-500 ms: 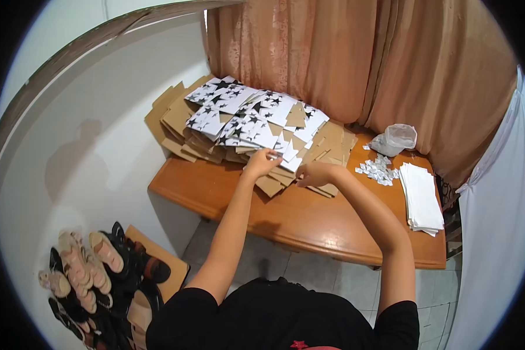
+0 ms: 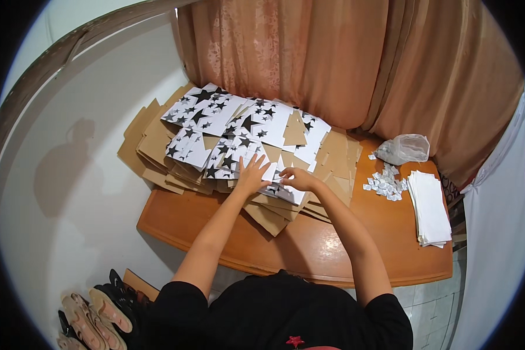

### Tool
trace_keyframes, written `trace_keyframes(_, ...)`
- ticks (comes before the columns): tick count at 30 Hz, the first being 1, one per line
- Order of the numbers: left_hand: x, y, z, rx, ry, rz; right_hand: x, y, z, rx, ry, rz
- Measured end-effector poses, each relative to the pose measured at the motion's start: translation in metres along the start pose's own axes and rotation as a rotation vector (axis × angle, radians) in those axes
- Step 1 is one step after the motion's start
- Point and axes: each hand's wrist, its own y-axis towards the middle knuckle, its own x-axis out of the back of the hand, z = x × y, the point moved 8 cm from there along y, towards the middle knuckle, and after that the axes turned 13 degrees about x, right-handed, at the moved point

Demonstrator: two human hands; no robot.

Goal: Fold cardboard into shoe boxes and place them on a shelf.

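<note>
My left hand (image 2: pixel 252 178) lies with fingers spread on a white sheet printed with black stars (image 2: pixel 234 153), near the front of a broad pile. Just to its right, my right hand (image 2: pixel 300 178) is closed in a pinch over the white pieces with pointed flaps; what is between its fingertips is too small to make out. More star-printed pieces (image 2: pixel 210 108) overlap toward the back. Under and around them lie flat brown cardboard pieces (image 2: pixel 268 219), some poking out at the front, left and right.
On the wooden table's (image 2: pixel 184 217) right side are scattered small silvery-white packets (image 2: pixel 386 184), a clear plastic bag (image 2: pixel 411 147) on its side and a stack of white sheets (image 2: pixel 430 210). Brown curtains (image 2: pixel 274 52) hang behind. Shoes (image 2: pixel 102 312) sit at the lower left.
My left hand has opened out flat on the star-printed sheet. My right hand has moved in closer to the white flaps, its fingers pinched. The view has shifted slightly.
</note>
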Motion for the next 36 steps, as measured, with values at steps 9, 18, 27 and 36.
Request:
trace_keyframes(9,0.016,0.017,0.02,-0.097,-0.338,-0.044,0.006,-0.004,-0.055,-0.082,0.254,-0.408)
trace_keyframes(18,0.133,0.037,0.063,0.376,-0.721,-0.87,-0.004,-0.009,-0.053,-0.038,-0.034,-0.429)
trace_keyframes(27,0.215,0.008,0.025,0.296,-0.766,-1.2,0.06,-0.009,-0.042,0.038,0.359,-0.712)
trace_keyframes(36,0.226,-0.046,-0.028,0.287,-1.043,-1.364,0.111,-0.169,0.002,-0.215,0.753,-1.3)
